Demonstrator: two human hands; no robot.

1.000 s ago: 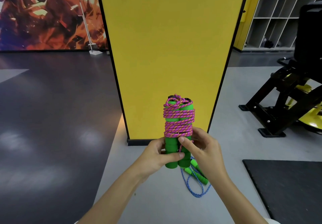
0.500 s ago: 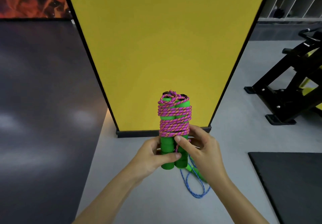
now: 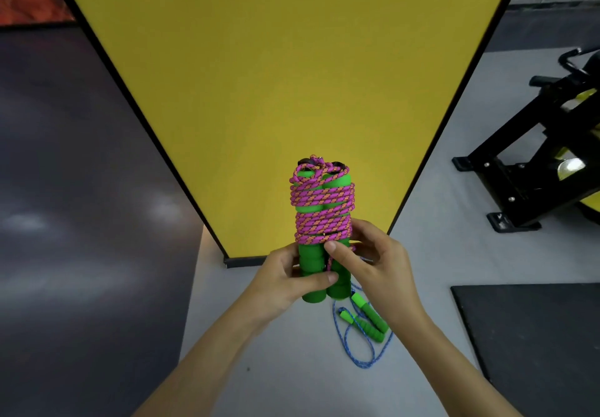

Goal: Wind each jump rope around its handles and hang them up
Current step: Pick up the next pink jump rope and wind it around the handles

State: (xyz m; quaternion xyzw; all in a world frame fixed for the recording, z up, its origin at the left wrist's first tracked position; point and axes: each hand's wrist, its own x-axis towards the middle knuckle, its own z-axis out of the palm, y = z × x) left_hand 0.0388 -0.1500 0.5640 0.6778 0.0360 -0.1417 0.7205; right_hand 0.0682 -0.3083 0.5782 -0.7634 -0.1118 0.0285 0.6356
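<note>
Left hand point(image 3: 292, 283) grips paired green handles point(image 3: 319, 275) upright before the yellow panel point(image 3: 276, 75), pink rope point(image 3: 321, 215) wound nearly full, right hand point(image 3: 373, 264) pinching its tail; blue rope point(image 3: 360, 332) lies unwound on the floor, nothing hung yet.

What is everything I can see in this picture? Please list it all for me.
pink jump rope: one, pink-and-orange cord wound around two green handles, held upright at centre
blue jump rope: one, blue cord with green handles, loose on the floor below the hands
yellow panel: one, yellow with black edges, standing behind the pink rope
exercise machine: one, black and yellow, at right
mat: one, black, lower right
floor: grey at centre, darker at left
left hand: one, grips the green handles
right hand: one, thumb presses the cord against the handles
</note>
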